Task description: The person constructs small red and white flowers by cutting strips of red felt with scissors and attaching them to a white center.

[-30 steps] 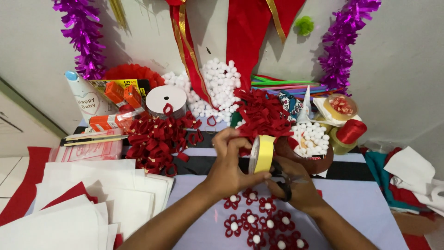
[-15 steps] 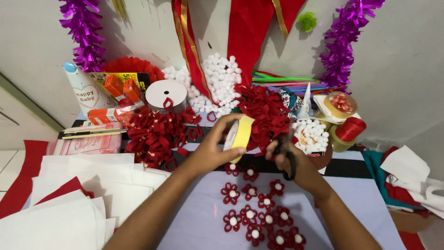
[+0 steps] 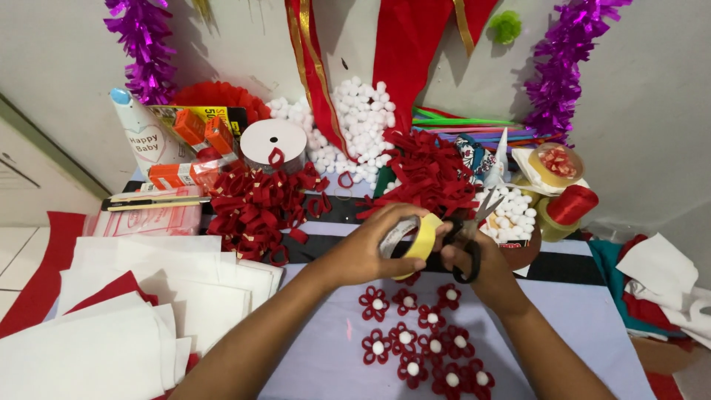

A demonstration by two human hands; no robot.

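My left hand point(image 3: 366, 248) grips a yellow tape roll point(image 3: 415, 237) above the light purple table surface point(image 3: 592, 326). My right hand point(image 3: 481, 263) holds black-handled scissors point(image 3: 468, 241), blades pointing up and right, next to the roll. Just below both hands lie several red felt flowers point(image 3: 422, 337) with white pompom centres.
Piles of red felt loops point(image 3: 255, 207) and red felt pieces point(image 3: 429, 174) lie behind the hands. White pompoms point(image 3: 355, 122) heap against the wall. White and red felt sheets point(image 3: 133, 296) are stacked at left. A red ribbon spool point(image 3: 566, 207) and tape rolls point(image 3: 555, 163) stand at right.
Both hands with the tape roll and scissors have shifted in view as the camera moved. The roll's flat side has turned towards my left palm.
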